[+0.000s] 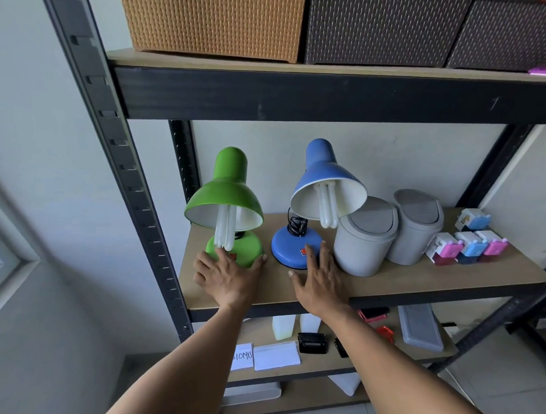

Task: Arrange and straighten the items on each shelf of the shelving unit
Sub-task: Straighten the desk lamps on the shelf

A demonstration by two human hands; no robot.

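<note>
Wooden shelf (pixel 386 282) with two lamps (pixel 231 205), two bins (pixel 366 241), small boxes (pixel 468 244).

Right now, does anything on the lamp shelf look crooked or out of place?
Mostly tidy. The blue lamp has its shade tipped toward the first grey bin, overhanging its lid, while the green lamp faces straight down. Nothing is spilled or visibly damaged.

A pale wall (pixel 44 155) is filling the nine o'clock side, a white window frame (pixel 6 268) is showing at eight o'clock, and light floor tiles (pixel 506 391) are lying at five o'clock.
</note>
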